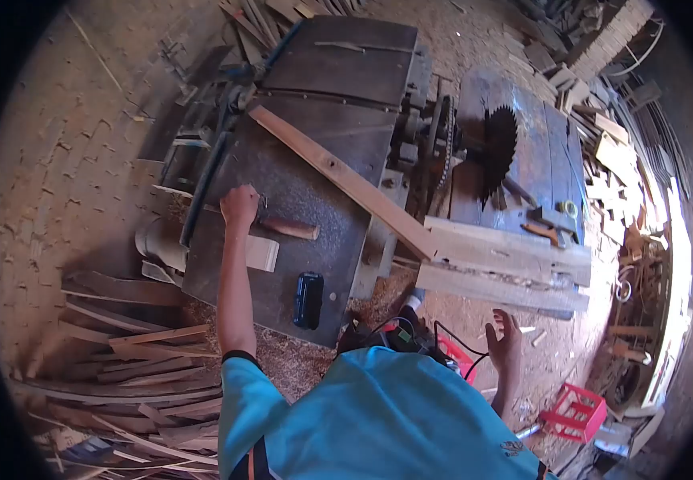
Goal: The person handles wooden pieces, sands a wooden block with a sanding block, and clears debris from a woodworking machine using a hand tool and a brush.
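My left hand is closed over the dark metal machine table, with a small metal piece showing at its fingers; what it grips I cannot make out. Beside it lies a tool with a brown wooden handle. A pale wood block sits just below that handle, near my left forearm. Toward the table's front edge is a dark blue case. A long wooden strip slants across the table, its lower end at some pale boards. My right hand hangs below the boards, fingers apart, holding nothing.
A large toothed circular blade stands upright right of the metal table. Beyond it, a wooden bench carries a tape roll. Wood strips are piled at lower left. A red crate sits on the floor at lower right.
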Available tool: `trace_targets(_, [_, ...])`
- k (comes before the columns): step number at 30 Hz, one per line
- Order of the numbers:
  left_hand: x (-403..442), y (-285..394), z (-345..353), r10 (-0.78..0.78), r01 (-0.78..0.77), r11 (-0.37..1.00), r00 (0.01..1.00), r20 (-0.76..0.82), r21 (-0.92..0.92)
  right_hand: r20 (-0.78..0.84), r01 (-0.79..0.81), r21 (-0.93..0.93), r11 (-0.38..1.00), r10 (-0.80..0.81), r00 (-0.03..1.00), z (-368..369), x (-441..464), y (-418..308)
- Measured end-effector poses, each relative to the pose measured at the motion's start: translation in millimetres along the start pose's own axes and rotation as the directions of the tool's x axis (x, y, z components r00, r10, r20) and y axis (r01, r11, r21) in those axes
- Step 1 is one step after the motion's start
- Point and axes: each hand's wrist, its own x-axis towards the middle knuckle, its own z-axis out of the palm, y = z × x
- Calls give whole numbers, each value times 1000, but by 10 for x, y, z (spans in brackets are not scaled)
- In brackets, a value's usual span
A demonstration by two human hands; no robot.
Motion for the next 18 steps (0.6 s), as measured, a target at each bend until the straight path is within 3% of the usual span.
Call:
trace_targets(3, [-17, -45, 29, 39, -32, 993, 998, 58, -115, 34, -49, -21, 999, 49, 998, 86, -334, -75])
trace_targets(6, [-103, 67, -84, 114, -122, 983, 992, -60, -138, 3, -108, -8, 994, 108, 994, 121, -597, -80])
trace_targets(8, [-85, 2, 7, 245, -258, 954, 965, -98, -155, -7, -143, -14, 990, 143, 990, 102, -710, -124])
trace_targets(10, [-124, 1, -49, 191, -186, 947, 982, -8, -263, -7, -167, -6, 986, 167, 986, 59, -808, -165])
trace_targets(12, [-128, -20, -66, 167, -166, 975, 986, -4, -149, 10, -183, 16, 983, 183, 983, 34, -823, -173])
trace_targets(16, [-187, -45, -65, 159, -161, 980, 987, -31, -114, 110, -203, -33, 979, 206, 972, 34, -869, 25])
trace_targets(18, [-208, 13, -101, 149, -151, 988, 988, -44, -29, 83, -221, -12, 975, 221, 972, 27, -884, 47])
